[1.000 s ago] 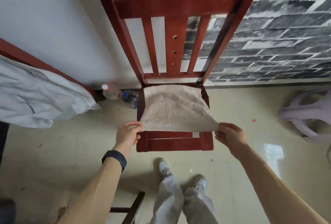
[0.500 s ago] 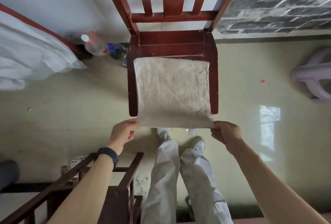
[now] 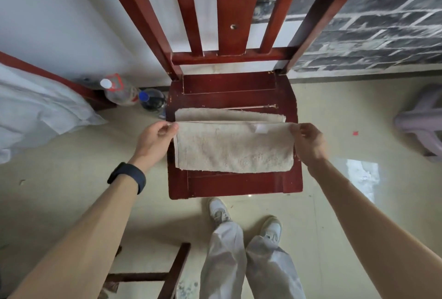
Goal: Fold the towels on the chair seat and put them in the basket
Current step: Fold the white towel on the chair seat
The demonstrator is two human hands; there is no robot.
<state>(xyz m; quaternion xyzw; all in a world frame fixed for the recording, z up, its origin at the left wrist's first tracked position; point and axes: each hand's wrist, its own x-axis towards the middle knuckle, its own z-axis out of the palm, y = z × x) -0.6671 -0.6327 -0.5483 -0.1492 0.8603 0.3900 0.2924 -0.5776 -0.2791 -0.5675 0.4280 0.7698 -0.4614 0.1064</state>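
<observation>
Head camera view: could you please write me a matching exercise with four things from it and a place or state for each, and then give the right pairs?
Things:
1. towel
2. left hand
3. white-capped bottle
4. lilac plastic stool

Places or states:
a. on the floor at the right edge of the view
b. folded over on the chair seat
c. standing left of the chair seat, beside a blue-capped bottle
d. pinching the towel's left corner

Pairs: 1-b, 2-d, 3-c, 4-a
</observation>
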